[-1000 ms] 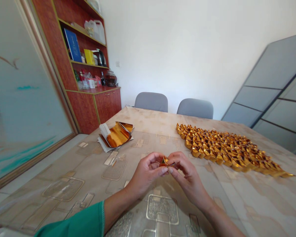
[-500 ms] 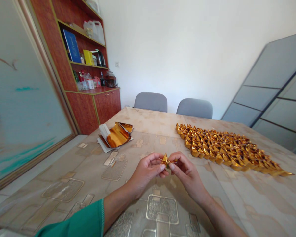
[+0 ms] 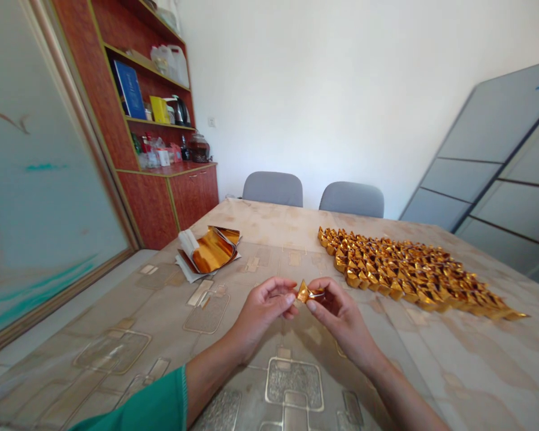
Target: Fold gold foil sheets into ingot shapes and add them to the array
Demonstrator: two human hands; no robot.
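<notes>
Patterned oilcloth (image 3: 117, 311) covers the table. Left side: gold foil sheets (image 3: 211, 253) lying on white paper (image 3: 186, 263). My left hand (image 3: 263, 314) sits mid-table, fingers (image 3: 281, 288) curled together just beside the folded gold-foil ingot (image 3: 308, 293); cannot tell if they touch it. Ingot's long axis runs roughly left-right, its peak pointing up near the left end. My right hand (image 3: 341, 317) has its fingers pinched on the right end. Further right: rows of foil ingots (image 3: 413, 272), packed close.

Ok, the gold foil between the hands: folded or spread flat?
Folded: the foil forms a small peaked shape between the left hand and right hand.
</notes>
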